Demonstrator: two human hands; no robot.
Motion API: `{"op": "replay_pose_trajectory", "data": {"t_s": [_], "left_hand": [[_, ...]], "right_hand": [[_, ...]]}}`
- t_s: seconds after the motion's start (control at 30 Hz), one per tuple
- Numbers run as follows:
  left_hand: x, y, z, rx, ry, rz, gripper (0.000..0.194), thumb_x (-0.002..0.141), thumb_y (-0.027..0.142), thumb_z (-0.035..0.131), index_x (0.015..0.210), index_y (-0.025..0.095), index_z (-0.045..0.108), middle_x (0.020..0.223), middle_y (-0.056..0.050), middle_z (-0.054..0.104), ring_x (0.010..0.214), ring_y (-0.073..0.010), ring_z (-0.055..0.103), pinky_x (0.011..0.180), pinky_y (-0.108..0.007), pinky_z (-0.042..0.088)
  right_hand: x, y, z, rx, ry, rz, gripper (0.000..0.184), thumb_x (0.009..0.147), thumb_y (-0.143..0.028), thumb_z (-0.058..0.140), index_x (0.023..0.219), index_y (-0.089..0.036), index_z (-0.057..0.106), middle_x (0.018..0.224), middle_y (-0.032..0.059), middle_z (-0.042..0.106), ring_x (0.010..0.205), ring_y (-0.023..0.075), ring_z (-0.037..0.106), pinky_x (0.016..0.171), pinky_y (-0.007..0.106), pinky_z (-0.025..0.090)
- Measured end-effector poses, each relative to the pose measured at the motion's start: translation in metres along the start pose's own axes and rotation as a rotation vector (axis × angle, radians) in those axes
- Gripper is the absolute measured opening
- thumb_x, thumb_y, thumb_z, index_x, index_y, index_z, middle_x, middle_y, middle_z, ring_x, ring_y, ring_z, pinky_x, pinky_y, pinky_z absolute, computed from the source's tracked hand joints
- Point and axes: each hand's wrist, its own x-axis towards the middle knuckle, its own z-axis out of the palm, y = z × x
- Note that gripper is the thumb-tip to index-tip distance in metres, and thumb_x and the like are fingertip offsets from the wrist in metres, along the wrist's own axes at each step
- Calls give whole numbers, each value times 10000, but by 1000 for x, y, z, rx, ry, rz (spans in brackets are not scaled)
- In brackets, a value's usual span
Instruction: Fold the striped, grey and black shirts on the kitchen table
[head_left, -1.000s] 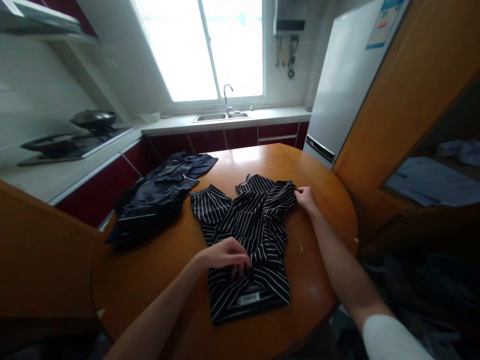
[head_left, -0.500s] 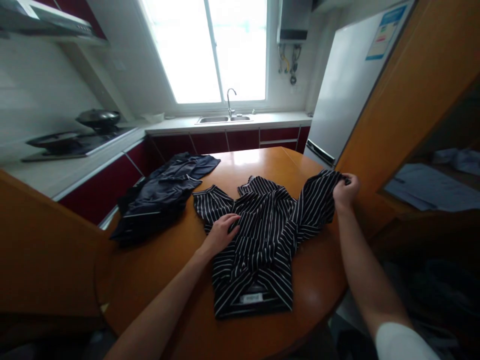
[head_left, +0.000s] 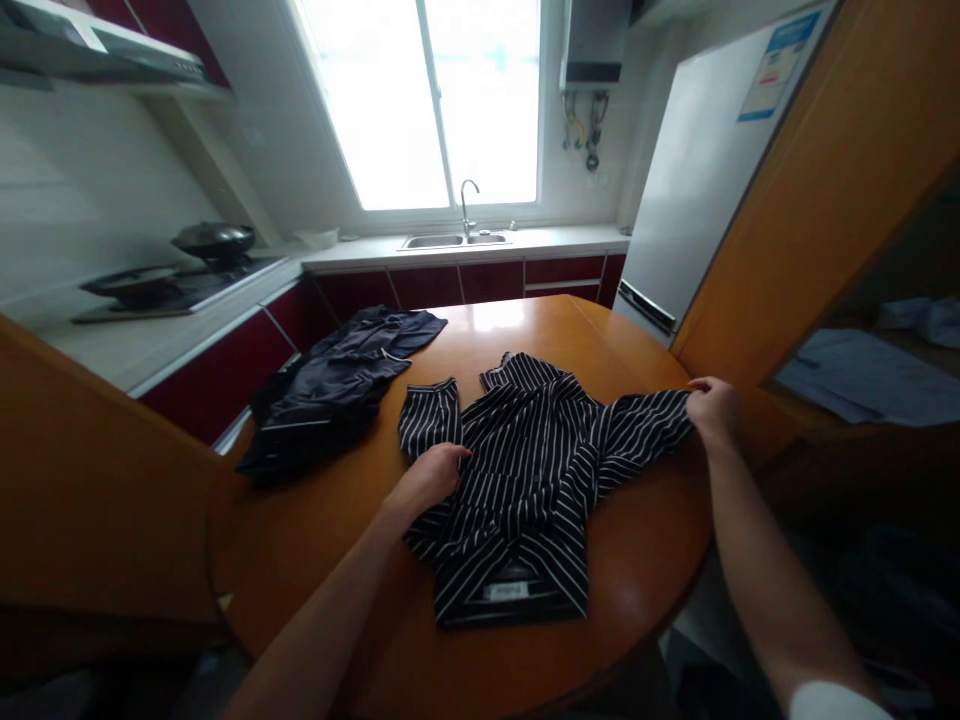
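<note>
Black-and-white striped blouse (head_left: 525, 440), centre of the frame, lying on a wooden table (head_left: 300, 530). At centre right, the right hand (head_left: 712, 408) grips one sleeve (head_left: 641, 430) by its end, apparently drawing it outward; left of centre, the left hand (head_left: 431, 478) seems to pinch fabric below the opposite sleeve (head_left: 430, 415), probably to straighten it.

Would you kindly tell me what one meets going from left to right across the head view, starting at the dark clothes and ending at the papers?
Dark clothes, striped shirt, right hand, papers.
</note>
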Motion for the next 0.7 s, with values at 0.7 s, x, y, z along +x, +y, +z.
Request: {"op": "replay_pose_trajectory", "data": {"t_s": [0.7], "left_hand": [[170, 13, -27, 65, 64, -328, 363, 939, 438, 608, 866, 110, 747, 952, -195, 752, 970, -277, 701, 800, -288, 485]], "right_hand": [[-27, -138, 87, -67, -666, -264, 126, 698, -247, 781, 667, -177, 681, 667, 91, 701, 762, 248, 712, 727, 312, 543]]}}
